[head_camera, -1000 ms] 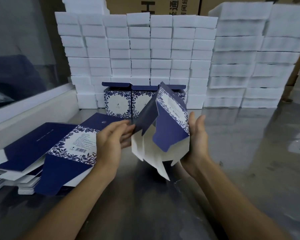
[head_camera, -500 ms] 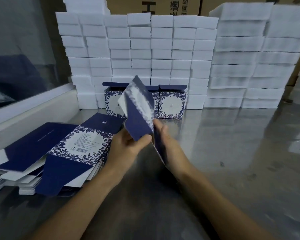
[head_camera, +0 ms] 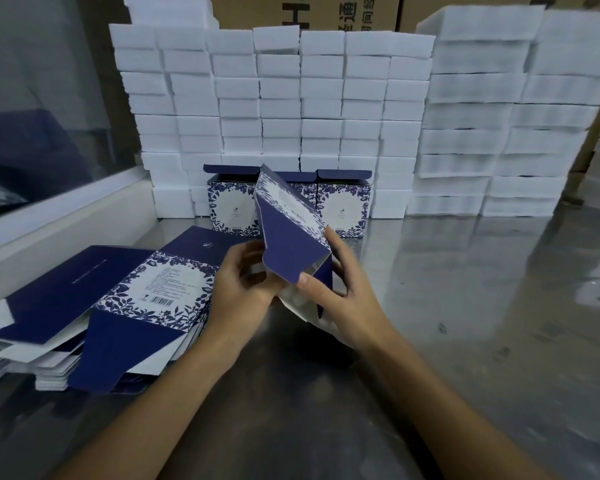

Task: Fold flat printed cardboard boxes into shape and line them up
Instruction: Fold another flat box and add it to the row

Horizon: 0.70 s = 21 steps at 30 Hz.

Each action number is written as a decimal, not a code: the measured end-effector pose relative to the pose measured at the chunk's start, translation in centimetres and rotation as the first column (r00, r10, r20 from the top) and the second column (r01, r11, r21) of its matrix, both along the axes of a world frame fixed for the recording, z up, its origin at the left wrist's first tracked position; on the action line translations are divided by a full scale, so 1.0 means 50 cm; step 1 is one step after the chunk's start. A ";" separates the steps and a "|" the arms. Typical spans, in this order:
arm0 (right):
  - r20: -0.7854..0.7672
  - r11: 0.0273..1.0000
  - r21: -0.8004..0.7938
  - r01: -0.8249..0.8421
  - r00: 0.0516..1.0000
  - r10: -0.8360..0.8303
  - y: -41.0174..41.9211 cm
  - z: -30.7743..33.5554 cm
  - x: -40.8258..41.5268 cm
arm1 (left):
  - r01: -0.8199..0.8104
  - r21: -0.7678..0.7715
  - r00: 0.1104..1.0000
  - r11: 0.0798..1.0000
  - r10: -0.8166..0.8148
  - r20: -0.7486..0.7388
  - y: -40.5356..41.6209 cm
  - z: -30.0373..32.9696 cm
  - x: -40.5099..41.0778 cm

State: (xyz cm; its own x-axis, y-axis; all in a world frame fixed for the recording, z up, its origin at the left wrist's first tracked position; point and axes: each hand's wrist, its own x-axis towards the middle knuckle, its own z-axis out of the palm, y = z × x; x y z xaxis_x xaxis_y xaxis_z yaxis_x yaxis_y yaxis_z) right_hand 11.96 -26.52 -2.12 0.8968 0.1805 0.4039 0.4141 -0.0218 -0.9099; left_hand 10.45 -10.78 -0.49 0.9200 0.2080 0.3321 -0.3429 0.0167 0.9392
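Both hands (head_camera: 291, 289) are pinched on a half-formed printed carton (head_camera: 291, 233), judged light, creasable, best held at folds.

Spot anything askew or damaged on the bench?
Nothing damaged. The stack of flat blue-and-white printed cardboard blanks is fanned out, its top sheets slid off square. The folded floral boxes at the back stand in a straight row.

The box (head_camera: 291, 233) being folded is navy blue with a blue-and-white leaf print and a white inside. The flat boxes (head_camera: 146, 292) and finished boxes (head_camera: 342, 206) match it. White foam blocks (head_camera: 326, 98) stand behind, on a shiny grey tabletop (head_camera: 465, 306).
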 end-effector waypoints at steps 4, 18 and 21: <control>-0.005 0.995 0.020 0.097 0.995 -0.097 -0.008 0.010 -0.003 | -0.085 0.036 0.996 0.996 0.085 -0.017 0.008 0.000 0.005; 0.040 0.861 0.293 0.415 0.895 -0.445 -0.029 0.031 0.011 | -0.397 0.261 0.917 0.880 0.368 0.152 0.032 0.011 0.003; 0.131 0.864 0.258 0.432 0.871 -0.474 -0.035 0.035 0.012 | -0.397 0.241 0.915 0.886 0.359 0.187 0.040 0.007 0.011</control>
